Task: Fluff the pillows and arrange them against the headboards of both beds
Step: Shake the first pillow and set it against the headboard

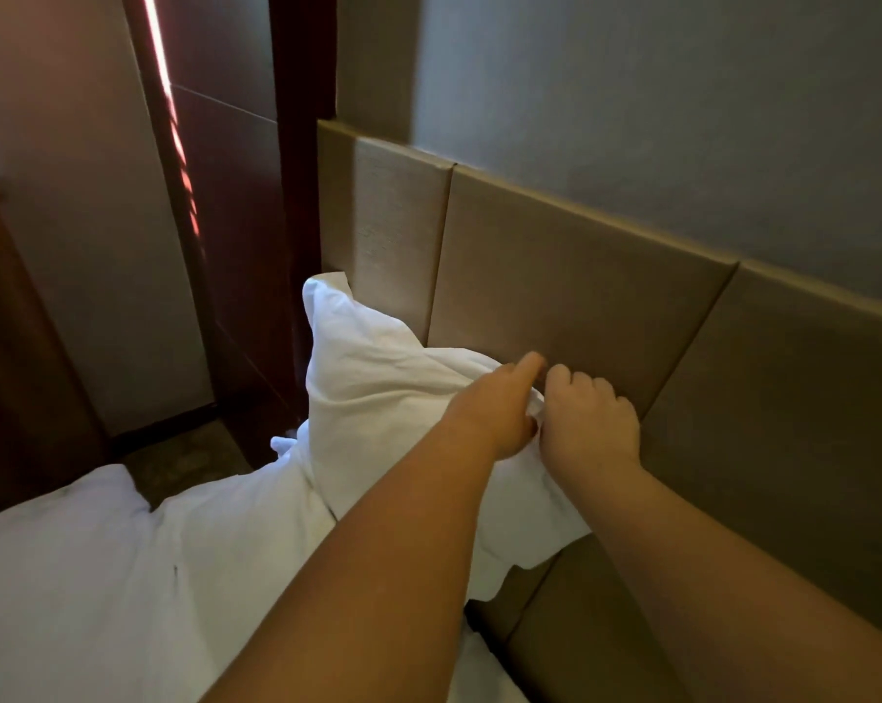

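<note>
A white pillow (378,378) stands upright against the tan padded headboard (571,276), with one corner pointing up at the headboard's left end. My left hand (500,408) and my right hand (588,423) sit side by side at the pillow's top right edge, both pinching its fabric close to the headboard. A second white pillow (99,575) lies flat on the bed at the lower left, touching the base of the upright one. My forearms hide the upright pillow's lower right part.
A dark wooden post (297,195) and panelled wall stand left of the headboard. A strip of patterned floor (185,459) shows in the gap beside the bed. A grey wall (682,119) rises above the headboard.
</note>
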### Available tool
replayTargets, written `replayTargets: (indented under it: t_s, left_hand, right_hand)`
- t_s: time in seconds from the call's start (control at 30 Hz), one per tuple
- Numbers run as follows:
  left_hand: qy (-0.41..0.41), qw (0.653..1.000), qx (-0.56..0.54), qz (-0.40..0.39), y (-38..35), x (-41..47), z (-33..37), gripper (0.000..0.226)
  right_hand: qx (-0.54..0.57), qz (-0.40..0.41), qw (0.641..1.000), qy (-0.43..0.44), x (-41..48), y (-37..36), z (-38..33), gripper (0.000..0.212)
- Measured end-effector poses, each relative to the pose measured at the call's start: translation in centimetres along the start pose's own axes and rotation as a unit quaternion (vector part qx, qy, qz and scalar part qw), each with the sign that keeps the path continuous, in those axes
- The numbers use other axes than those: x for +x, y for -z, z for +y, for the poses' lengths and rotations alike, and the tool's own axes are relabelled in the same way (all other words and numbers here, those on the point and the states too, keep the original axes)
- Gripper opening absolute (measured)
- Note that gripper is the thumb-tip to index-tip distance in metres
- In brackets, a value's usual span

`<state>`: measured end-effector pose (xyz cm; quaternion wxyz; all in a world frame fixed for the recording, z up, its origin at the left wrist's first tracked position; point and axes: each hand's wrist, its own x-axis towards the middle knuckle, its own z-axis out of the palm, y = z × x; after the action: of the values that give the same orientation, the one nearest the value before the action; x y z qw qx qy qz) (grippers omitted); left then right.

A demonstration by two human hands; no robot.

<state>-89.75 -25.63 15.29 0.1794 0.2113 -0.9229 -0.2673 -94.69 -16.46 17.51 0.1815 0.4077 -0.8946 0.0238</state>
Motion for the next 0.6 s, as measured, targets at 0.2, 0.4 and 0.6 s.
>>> replayTargets:
  t_s: [0.2,0.4,0.6]
  left_hand:
    - [0.049,0.994,0.095,-0.030,1.6,-6.6,3.0,0.049]
    - [0.139,0.975,0.166,-0.049,4.2,-19.3,8.7,0.042]
    - [0.205,0.948,0.242,0.006,1.4,-36.7,17.0,0.032]
  right_hand:
    - [0.009,-0.078,0.996,0.038,-5.1,3.5,-0.9,0.036]
    - [0.060,-0.132,0.985,0.092,-15.9,7.6,0.1,0.028]
    - [0.120,-0.123,0.974,0.148,-32.8,13.0,3.7,0.005]
